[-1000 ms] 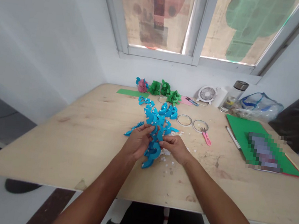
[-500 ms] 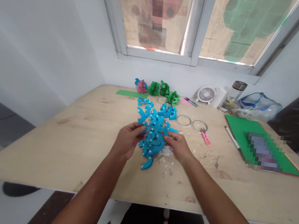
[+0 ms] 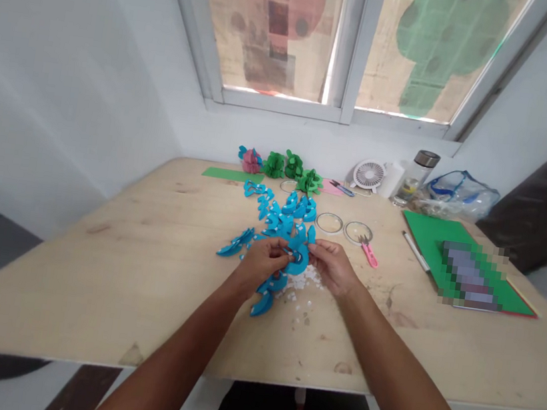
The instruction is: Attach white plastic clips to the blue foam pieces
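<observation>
Between my two hands, over the middle of the table, is a curved blue paper piece (image 3: 299,260) with small white squares on it. My left hand (image 3: 266,262) pinches its left side, and the fingers of my right hand (image 3: 330,263) are closed on its upper right edge. More blue paper cutouts (image 3: 279,221) with white squares lie heaped just beyond and beneath my hands. One folded blue piece (image 3: 235,243) rests apart on the left, another (image 3: 262,304) nearer to me. Small white scraps (image 3: 301,282) are scattered under my right hand.
Two tape rolls (image 3: 329,223) and pink-handled snips (image 3: 369,251) lie right of the heap. Green paper flowers (image 3: 273,164), a small fan (image 3: 369,174) and a glass bottle (image 3: 412,179) stand along the wall. A green folder (image 3: 431,234) and a white pen (image 3: 416,252) are at right.
My left hand has moved right, toward my right hand, and both now hold a curved blue piece. A folded blue piece now lies at the left of the heap. The view has shifted slightly.
</observation>
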Motion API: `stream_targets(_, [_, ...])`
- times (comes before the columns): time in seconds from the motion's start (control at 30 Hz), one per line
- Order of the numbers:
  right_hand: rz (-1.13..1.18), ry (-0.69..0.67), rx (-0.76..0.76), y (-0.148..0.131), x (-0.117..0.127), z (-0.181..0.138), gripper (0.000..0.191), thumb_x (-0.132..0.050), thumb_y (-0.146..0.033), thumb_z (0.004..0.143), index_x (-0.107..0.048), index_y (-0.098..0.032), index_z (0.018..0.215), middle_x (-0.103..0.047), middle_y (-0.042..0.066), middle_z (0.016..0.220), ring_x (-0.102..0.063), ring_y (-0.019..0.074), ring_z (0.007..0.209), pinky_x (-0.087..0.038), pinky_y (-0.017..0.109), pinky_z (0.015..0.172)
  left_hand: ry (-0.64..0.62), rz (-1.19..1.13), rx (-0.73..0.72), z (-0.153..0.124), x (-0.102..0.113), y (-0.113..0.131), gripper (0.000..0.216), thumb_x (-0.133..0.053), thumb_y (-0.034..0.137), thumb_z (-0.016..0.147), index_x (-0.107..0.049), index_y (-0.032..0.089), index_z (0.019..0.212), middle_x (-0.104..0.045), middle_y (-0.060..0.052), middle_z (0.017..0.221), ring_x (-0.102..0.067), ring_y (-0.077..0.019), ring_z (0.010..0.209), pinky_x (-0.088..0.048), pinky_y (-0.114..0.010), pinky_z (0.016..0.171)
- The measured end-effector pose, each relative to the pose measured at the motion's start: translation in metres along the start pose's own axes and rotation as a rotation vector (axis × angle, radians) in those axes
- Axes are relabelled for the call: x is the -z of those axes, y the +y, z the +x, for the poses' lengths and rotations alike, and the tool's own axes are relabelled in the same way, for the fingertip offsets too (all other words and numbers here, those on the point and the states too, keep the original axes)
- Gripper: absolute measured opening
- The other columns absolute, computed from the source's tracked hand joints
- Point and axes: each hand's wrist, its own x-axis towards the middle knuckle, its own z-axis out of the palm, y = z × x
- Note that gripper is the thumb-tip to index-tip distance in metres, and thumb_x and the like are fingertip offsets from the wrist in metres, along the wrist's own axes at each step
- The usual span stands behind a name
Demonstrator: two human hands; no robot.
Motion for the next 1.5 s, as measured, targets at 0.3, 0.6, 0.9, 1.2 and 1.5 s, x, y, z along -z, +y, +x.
stream_targets(0.3, [-0.051,0.029,0.014,0.004,0.001,0.001,0.016,-0.075,-0.030,0.063,-0.072,-0.016,0.069,-0.059,0.000,0.055,-0.053,0.0127,0.057,-0.042,0.028,0.064,0.044,0.002,-0.009,-0.002,0.006,0.008,0.024,-0.066,0.035,0.061,-0.062,0.015,0.071,-0.063,-0.001,0.066,-0.053,-0.0105,0.054,-0.041,-0.021,0.044])
stream_targets(0.6, [-0.041,0.108,0.046,0.003,0.002,0.003,0.018,-0.075,-0.033,0.062,-0.069,-0.016,0.067,-0.062,0.000,0.061,-0.051,0.0109,0.055,-0.040,0.026,0.060,0.082,-0.187,0.034,0.012,0.018,0.012,0.021,-0.072,0.028,0.055,-0.061,0.014,0.066,-0.060,0.001,0.060,-0.052,-0.0102,0.052,-0.042,-0.022,0.046])
stream_targets(0.9, [-0.178,0.167,0.071,0.006,0.005,0.006,0.021,-0.073,-0.036,0.064,-0.066,-0.017,0.060,-0.057,-0.001,0.054,-0.049,0.0113,0.052,-0.039,0.026,0.058,-0.050,-0.324,0.077,0.018,0.012,0.001,0.022,-0.075,0.027,0.055,-0.062,0.014,0.067,-0.060,0.000,0.060,-0.050,-0.0083,0.051,-0.036,-0.019,0.044])
stream_targets(1.2, [-0.333,0.210,0.103,0.006,0.003,0.006,0.020,-0.068,-0.037,0.066,-0.068,-0.017,0.065,-0.058,-0.001,0.054,-0.045,0.0103,0.050,-0.036,0.024,0.052,-0.001,-0.145,-0.011,0.014,0.004,-0.007,0.016,-0.072,0.030,0.058,-0.067,0.015,0.063,-0.064,-0.003,0.062,-0.054,-0.0115,0.057,-0.042,-0.024,0.054])
stream_targets(1.5, [-0.302,0.240,0.108,0.007,0.001,0.006,0.020,-0.072,-0.036,0.061,-0.070,-0.017,0.068,-0.057,-0.001,0.051,-0.047,0.0115,0.050,-0.038,0.025,0.054,0.222,0.009,-0.085,0.015,-0.012,-0.014,0.015,-0.068,0.030,0.056,-0.066,0.016,0.058,-0.061,0.000,0.055,-0.052,-0.0118,0.052,-0.041,-0.023,0.047])
